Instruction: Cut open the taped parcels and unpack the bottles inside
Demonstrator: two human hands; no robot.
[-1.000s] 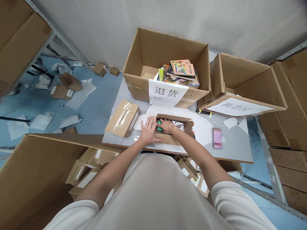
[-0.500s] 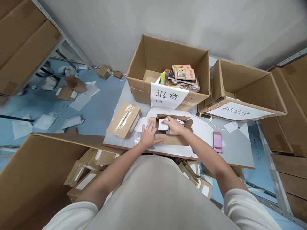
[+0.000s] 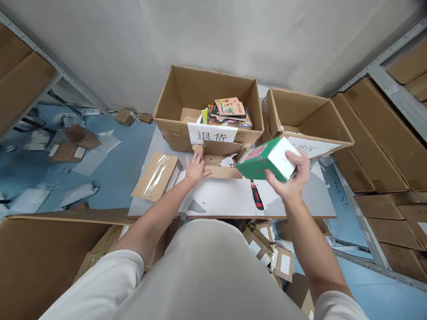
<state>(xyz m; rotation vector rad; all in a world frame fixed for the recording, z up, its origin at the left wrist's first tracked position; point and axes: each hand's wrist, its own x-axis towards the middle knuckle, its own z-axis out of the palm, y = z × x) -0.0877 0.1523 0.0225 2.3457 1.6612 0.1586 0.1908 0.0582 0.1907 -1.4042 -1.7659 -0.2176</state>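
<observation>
My right hand [image 3: 293, 173] grips a green carton [image 3: 258, 159] with a white end and a pink patch, raised and tilted above the table's right half. On the left, my left hand [image 3: 195, 168] rests against the end of an opened cardboard box [image 3: 223, 172], fingers stretched out and thumb apart along its near edge. Inside that box lies torn white paper [image 3: 228, 161]. A red and black utility knife [image 3: 256, 196] lies below the carton. Left of my left hand sits a taped parcel [image 3: 156, 175].
A large carton [image 3: 173, 129] holding several books [image 3: 230, 109] stands behind, bearing a paper sign. Another labelled carton [image 3: 300, 100] stands to its right. A deep box [image 3: 40, 253] is at lower left. Parcels [image 3: 282, 262] lie below the table [image 3: 216, 200]; shelves flank both sides.
My right hand has lifted the green carton out of the cardboard box and carried it right. The opened box now sits farther back, with my left hand still at its left end. The knife has come into view.
</observation>
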